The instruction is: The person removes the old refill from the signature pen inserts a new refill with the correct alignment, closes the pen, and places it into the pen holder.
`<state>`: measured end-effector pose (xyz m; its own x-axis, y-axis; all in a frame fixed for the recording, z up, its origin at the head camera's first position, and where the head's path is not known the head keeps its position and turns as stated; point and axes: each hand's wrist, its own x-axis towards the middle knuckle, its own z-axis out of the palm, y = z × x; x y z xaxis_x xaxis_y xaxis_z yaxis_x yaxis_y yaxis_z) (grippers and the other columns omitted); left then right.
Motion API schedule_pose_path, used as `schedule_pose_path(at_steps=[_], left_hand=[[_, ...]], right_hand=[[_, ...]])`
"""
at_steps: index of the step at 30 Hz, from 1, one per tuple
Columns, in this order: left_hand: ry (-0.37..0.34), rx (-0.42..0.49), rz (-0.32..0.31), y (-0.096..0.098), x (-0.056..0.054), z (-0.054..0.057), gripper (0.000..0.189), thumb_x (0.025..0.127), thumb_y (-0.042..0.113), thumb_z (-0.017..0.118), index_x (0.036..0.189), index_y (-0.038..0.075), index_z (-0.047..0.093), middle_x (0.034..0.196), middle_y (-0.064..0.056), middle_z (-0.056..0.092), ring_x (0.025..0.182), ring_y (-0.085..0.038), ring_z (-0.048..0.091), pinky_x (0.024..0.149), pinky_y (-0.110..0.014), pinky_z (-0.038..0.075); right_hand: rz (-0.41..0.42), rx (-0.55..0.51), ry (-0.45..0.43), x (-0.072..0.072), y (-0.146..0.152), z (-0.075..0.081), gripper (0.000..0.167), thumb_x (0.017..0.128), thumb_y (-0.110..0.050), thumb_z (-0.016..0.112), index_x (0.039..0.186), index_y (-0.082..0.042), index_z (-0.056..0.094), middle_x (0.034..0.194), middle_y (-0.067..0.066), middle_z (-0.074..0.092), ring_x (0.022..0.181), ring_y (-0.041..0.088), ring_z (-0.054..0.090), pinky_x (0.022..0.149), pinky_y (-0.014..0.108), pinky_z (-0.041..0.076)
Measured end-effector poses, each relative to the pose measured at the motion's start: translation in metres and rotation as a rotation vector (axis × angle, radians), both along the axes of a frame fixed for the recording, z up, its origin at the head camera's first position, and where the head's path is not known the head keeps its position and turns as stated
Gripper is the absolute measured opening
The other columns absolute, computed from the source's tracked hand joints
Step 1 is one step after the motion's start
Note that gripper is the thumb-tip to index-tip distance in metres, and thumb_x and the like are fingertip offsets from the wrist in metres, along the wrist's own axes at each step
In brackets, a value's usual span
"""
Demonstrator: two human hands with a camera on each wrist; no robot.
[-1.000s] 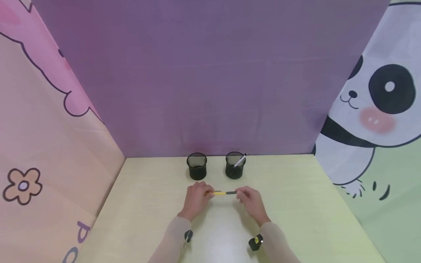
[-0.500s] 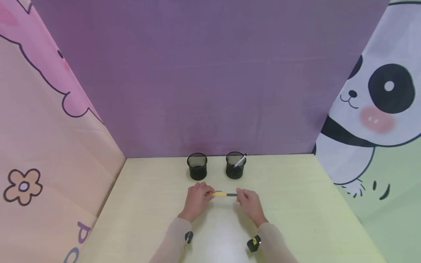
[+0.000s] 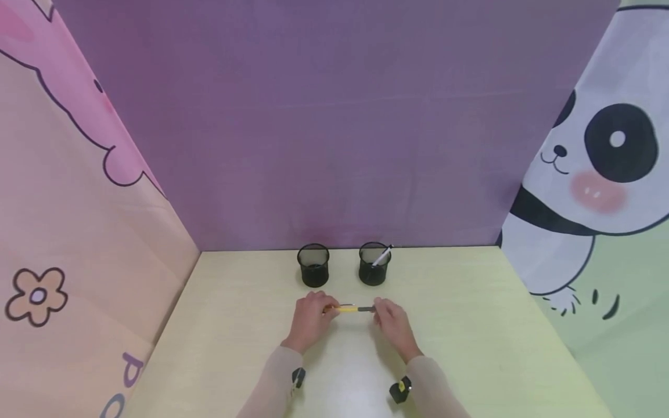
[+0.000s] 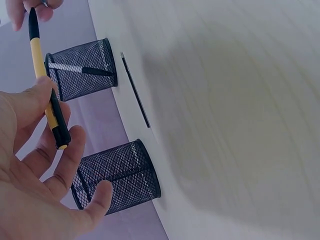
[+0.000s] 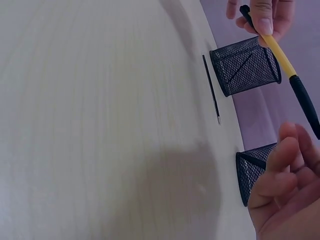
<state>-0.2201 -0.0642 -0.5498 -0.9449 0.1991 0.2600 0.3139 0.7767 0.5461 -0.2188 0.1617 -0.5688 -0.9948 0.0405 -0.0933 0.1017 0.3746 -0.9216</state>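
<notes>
A yellow-and-black pen [image 3: 348, 309] lies level between my two hands. My left hand [image 3: 312, 318] pinches its yellow barrel between thumb and fingers; the black push-button end [image 4: 61, 136] shows beyond them in the left wrist view. My right hand [image 3: 395, 326] has its curled fingertips at the pen's black grip end [image 5: 303, 102], pinching the tip. A thin dark pen refill [image 4: 135, 90] with a metal tip lies on the table behind the pen, also seen in the right wrist view as a refill [image 5: 211, 90].
Two black mesh pen cups stand at the table's back, a left cup [image 3: 315, 276] and a right cup [image 3: 372, 275]. A white pen [image 3: 382, 255] leans in the right one. A purple backdrop [image 3: 334, 128] rises behind the pale table [image 3: 235, 325].
My right hand has turned slightly about the pen's tip, its fingers more curled than a second ago. The left hand and the pen stay almost in place.
</notes>
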Motion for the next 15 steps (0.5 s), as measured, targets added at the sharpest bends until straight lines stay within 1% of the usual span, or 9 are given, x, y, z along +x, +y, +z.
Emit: schedule_pose_path(at_steps=[2, 4, 6, 10, 13, 15], left_hand=[[0.005, -0.009, 0.007, -0.0014, -0.0008, -0.0009, 0.008, 0.088, 0.023, 0.081, 0.095, 0.024, 0.078, 0.084, 0.009, 0.067, 0.077, -0.009, 0.051, 0.076, -0.033, 0.039], [0.001, -0.014, 0.015, -0.0028, -0.0017, -0.0011, 0.007, 0.088, 0.024, 0.081, 0.094, 0.024, 0.078, 0.083, 0.009, 0.066, 0.077, -0.01, 0.051, 0.076, -0.033, 0.039], [-0.003, -0.021, 0.022, -0.004, -0.0026, -0.001, 0.007, 0.088, 0.024, 0.08, 0.094, 0.025, 0.078, 0.083, 0.01, 0.065, 0.077, -0.01, 0.051, 0.076, -0.034, 0.039], [-0.029, -0.021, 0.036, -0.0053, -0.0034, 0.0007, 0.006, 0.088, 0.024, 0.08, 0.094, 0.026, 0.078, 0.083, 0.011, 0.064, 0.078, -0.01, 0.051, 0.078, -0.034, 0.04], [-0.046, -0.023, 0.042, -0.0053, -0.0035, 0.003, 0.006, 0.089, 0.023, 0.08, 0.094, 0.026, 0.078, 0.084, 0.011, 0.064, 0.079, -0.01, 0.051, 0.079, -0.035, 0.04], [-0.05, -0.024, 0.046, -0.005, -0.0031, 0.0051, 0.006, 0.089, 0.023, 0.08, 0.094, 0.026, 0.078, 0.085, 0.011, 0.064, 0.08, -0.01, 0.051, 0.081, -0.036, 0.04]], right_hand=[[0.012, -0.026, 0.011, 0.0008, -0.0007, -0.0001, 0.026, 0.107, -0.027, 0.049, 0.106, -0.006, 0.066, 0.086, 0.008, 0.064, 0.07, 0.018, 0.054, 0.062, 0.028, 0.046], [0.018, -0.055, 0.023, 0.0016, -0.0005, 0.0, 0.018, 0.104, -0.019, 0.053, 0.11, -0.007, 0.064, 0.092, 0.01, 0.066, 0.07, 0.018, 0.055, 0.06, 0.028, 0.047], [0.035, -0.078, 0.043, 0.0027, -0.0004, 0.0008, 0.014, 0.102, -0.014, 0.057, 0.11, -0.006, 0.064, 0.095, 0.012, 0.067, 0.068, 0.019, 0.056, 0.059, 0.028, 0.047], [0.043, -0.1, 0.062, 0.0042, -0.0006, 0.0029, 0.011, 0.1, -0.012, 0.063, 0.109, -0.007, 0.065, 0.094, 0.01, 0.066, 0.068, 0.023, 0.058, 0.056, 0.028, 0.046], [0.045, -0.093, 0.059, 0.0044, -0.0003, 0.0038, 0.009, 0.1, -0.013, 0.064, 0.107, -0.009, 0.066, 0.092, 0.008, 0.064, 0.069, 0.026, 0.059, 0.054, 0.028, 0.046], [0.048, -0.073, 0.06, 0.0039, 0.0003, 0.0046, 0.009, 0.1, -0.015, 0.064, 0.107, -0.01, 0.066, 0.093, 0.007, 0.065, 0.07, 0.025, 0.059, 0.056, 0.028, 0.046]])
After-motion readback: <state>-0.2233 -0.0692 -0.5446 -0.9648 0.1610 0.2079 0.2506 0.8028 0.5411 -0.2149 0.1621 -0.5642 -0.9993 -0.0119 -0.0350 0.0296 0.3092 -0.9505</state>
